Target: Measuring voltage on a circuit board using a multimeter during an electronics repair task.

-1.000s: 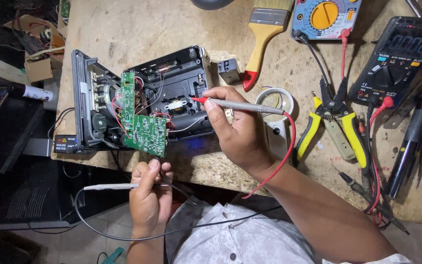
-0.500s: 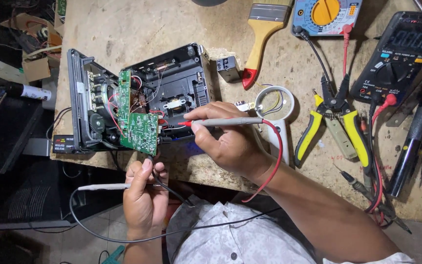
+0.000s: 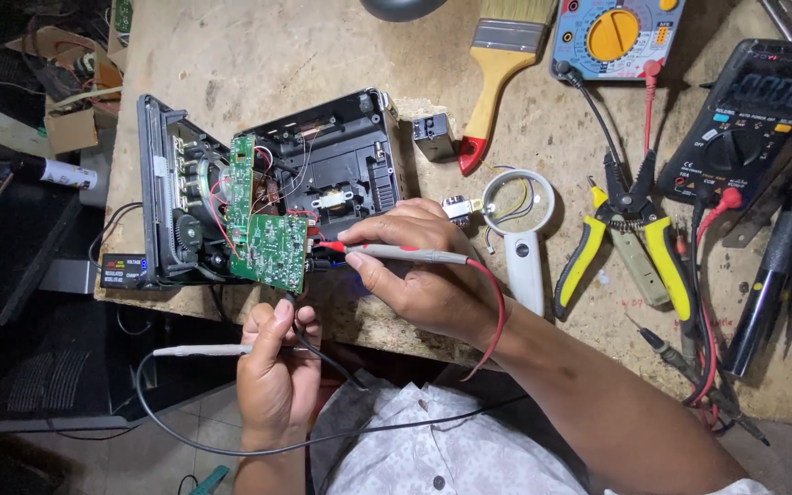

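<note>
While a grey probe with a red tip and red lead (image 3: 396,252) is pinched between thumb and fingers of the right hand (image 3: 423,270), its tip is pressed near the lower edge of a green printed circuit board (image 3: 266,243), which is tilted up out of an opened black plastic appliance casing (image 3: 268,188) on a worn wooden workbench (image 3: 258,55). A second, pale probe with a black lead (image 3: 199,350) is gripped in the closed left hand (image 3: 272,380) below the bench edge. Around the work are seen a white-rimmed magnifying glass (image 3: 522,229), yellow-handled pliers (image 3: 630,234), a yellow-handled paintbrush (image 3: 492,82) and two multimeters, one blue (image 3: 611,37), one black (image 3: 749,115).
</note>
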